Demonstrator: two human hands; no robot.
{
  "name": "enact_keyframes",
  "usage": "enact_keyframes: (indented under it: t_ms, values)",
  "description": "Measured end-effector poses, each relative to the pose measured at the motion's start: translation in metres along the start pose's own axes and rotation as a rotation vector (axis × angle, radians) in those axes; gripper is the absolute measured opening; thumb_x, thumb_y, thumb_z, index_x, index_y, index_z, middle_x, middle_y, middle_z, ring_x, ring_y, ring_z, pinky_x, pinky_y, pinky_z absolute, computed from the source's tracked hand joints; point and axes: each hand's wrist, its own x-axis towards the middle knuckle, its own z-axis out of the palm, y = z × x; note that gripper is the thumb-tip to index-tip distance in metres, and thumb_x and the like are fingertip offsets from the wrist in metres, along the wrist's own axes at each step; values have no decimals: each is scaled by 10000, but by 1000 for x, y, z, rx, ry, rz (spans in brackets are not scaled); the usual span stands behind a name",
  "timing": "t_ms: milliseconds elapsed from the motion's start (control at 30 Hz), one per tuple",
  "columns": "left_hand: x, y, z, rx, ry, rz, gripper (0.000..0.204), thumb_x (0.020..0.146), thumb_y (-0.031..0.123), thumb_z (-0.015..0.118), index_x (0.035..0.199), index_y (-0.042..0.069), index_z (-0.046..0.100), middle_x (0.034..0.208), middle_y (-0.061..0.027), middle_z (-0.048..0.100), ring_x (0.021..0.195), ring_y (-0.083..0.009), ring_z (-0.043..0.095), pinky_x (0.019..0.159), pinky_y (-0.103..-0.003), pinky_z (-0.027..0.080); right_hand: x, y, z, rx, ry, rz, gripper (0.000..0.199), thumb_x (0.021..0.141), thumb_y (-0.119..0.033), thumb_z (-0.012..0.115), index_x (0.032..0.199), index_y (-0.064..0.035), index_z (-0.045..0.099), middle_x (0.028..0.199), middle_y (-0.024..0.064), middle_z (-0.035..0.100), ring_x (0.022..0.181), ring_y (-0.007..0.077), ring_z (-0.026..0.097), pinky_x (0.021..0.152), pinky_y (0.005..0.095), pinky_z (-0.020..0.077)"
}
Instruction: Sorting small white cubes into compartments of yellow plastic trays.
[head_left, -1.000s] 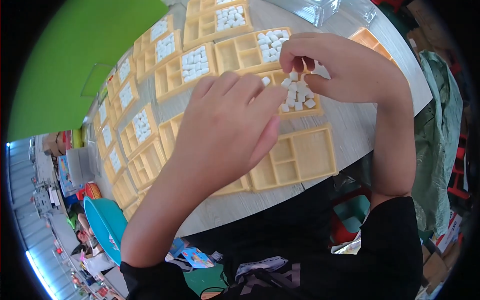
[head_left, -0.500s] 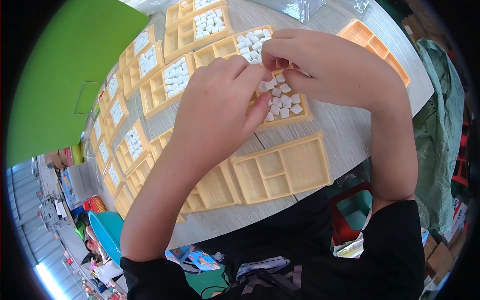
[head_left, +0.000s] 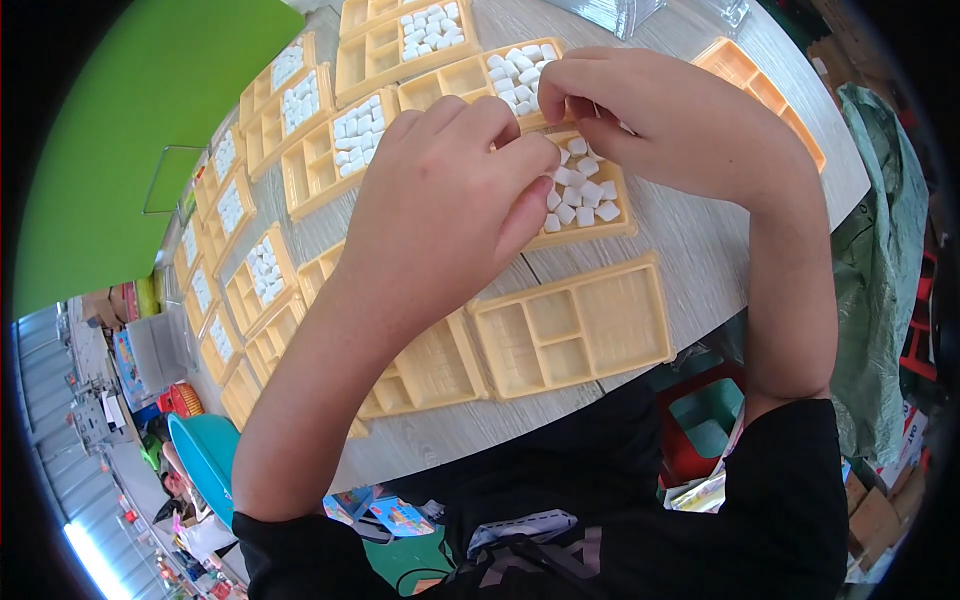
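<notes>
Small white rounded blocks [head_left: 587, 167] lie loose in the large compartment of a pale yellow divided tray [head_left: 628, 215]. Over that tray's left side is my left hand [head_left: 450, 185], its thumb and forefinger pinched together; what sits between the tips is mostly hidden. Above the tray's far edge, my right hand [head_left: 650, 115] is closed with curled fingers, and a bit of white shows between thumb and fingers. Just beyond, another tray [head_left: 425, 93] has a compartment full of white blocks [head_left: 513, 72]. Closer to me lies a tray [head_left: 537, 318] with bare compartments.
More yellow trays, several holding white blocks [head_left: 358, 135], cover the left of the round wooden table [head_left: 700, 240]. An orange tray [head_left: 770, 95] lies at the far right. Clear plastic packaging [head_left: 615, 12] sits at the back. A red stool [head_left: 690, 440] stands below the edge.
The view has shifted slightly, so trays appear displaced. Both hands stay over the same tray; my left thumb has drawn in against the forefinger.
</notes>
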Motion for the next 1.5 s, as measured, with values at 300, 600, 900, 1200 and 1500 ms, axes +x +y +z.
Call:
enact_keyframes:
  t_ms: [300, 600, 900, 1200, 1500]
  values:
    - [-2, -3, -1, -13, 33, 42, 113, 875, 157, 710, 966, 108, 755, 969, -48, 628, 944, -244, 620, 858, -407, 468, 1, -4, -7, -11, -26, -75, 67, 977, -35, 582, 1036, -20, 609, 913, 107, 614, 824, 254, 583, 745, 379, 484]
    - [-11, -10, -4, -37, 61, -14, 140, 907, 157, 695, 1033, 98, 704, 964, -73, 621, 947, -283, 618, 857, -424, 468, -7, -2, -10, 5, -108, -71, 265, 873, -59, 689, 1121, -8, 608, 1091, 109, 609, 1010, 247, 615, 949, 362, 535]
    - [-10, -9, -1, 56, -15, -10, 95, 890, 172, 709, 939, 92, 694, 919, -53, 611, 916, -244, 618, 840, -404, 482, -6, 0, -8, -3, -151, -10, 305, 890, 2, 571, 1194, 2, 599, 1124, 126, 603, 1052, 255, 632, 967, 363, 540]
    - [-3, -14, -12, 42, -40, 2, 139, 887, 182, 772, 971, 85, 718, 964, -57, 636, 942, -276, 619, 857, -411, 481, -5, -4, -11, -28, -159, -40, 285, 890, -8, 545, 1170, 6, 598, 1099, 131, 593, 1026, 254, 628, 940, 366, 534]
    - [9, -4, 4, 91, 106, 71, 153, 872, 216, 805, 920, 111, 705, 925, -21, 645, 935, -249, 627, 851, -392, 476, -4, -1, -8, 2, -72, -82, 245, 903, -14, 526, 1133, 0, 612, 1027, 131, 609, 967, 257, 623, 873, 373, 523]
